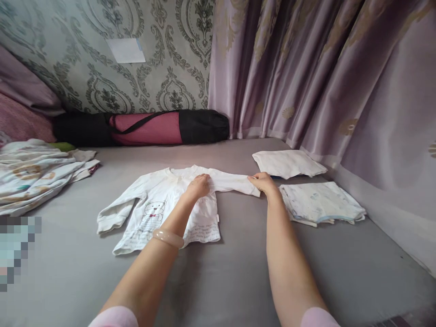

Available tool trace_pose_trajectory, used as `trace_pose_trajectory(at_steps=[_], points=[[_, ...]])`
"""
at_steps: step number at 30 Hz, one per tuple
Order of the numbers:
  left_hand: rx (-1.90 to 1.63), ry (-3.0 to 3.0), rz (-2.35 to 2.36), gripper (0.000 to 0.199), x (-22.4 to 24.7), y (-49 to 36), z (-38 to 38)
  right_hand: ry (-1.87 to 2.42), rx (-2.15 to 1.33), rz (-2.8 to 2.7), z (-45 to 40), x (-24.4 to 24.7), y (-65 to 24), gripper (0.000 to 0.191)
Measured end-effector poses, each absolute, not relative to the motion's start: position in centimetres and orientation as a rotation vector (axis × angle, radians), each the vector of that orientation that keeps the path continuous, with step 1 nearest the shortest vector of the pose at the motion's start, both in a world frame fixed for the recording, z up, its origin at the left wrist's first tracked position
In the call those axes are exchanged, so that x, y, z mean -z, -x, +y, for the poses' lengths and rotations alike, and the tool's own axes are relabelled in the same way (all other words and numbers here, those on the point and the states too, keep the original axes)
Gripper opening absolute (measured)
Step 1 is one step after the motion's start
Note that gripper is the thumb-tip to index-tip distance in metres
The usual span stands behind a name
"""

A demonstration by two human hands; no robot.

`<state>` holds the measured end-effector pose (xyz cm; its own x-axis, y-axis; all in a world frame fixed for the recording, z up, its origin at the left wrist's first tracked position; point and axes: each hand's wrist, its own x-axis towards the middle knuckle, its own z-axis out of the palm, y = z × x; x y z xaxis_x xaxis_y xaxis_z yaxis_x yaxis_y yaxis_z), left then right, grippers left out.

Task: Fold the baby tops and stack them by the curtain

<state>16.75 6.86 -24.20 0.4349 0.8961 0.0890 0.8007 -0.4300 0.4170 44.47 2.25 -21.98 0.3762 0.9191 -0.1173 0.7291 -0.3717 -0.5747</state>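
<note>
One long black-and-pink bag (146, 128) lies across the upper left of the frame, its contents hidden. At centre lies a white shirt (173, 195). Your right hand's (263, 182) grip pinches its cuff (255, 189); your left hand (199, 185) touches its shoulder (214, 178), and whether that grip holds cloth I cannot tell.

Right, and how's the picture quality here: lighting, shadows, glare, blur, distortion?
In the head view, soft light, with sheen on the curtains and faint shadow on the grey sheet; in the head view, left hand, right hand and white shirt fairly clear, hem lettering too small to read; in the head view, edges look stretched, and a pixelated patch masks part of the left side.
</note>
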Motion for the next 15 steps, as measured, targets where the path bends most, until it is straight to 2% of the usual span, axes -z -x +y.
trace_pose_trajectory(at_steps=[5, 10, 15], points=[[-0.498, -2.414, 1.420, 0.035, 22.9, -17.2, 9.8, 2.118, -0.607, -1.344, 2.2, 22.0, -44.4, 0.018], [-0.727, -2.415, 1.322, 0.033, 24.9, -17.3, 9.9, 1.728, -0.793, -1.045, 2.4, 21.8, -43.7, 0.023], [-0.799, -2.370, 1.331, 0.037, 26.2, -17.2, 8.7, 1.553, -0.751, -0.869, 3.1, 22.1, -43.0, 0.034]])
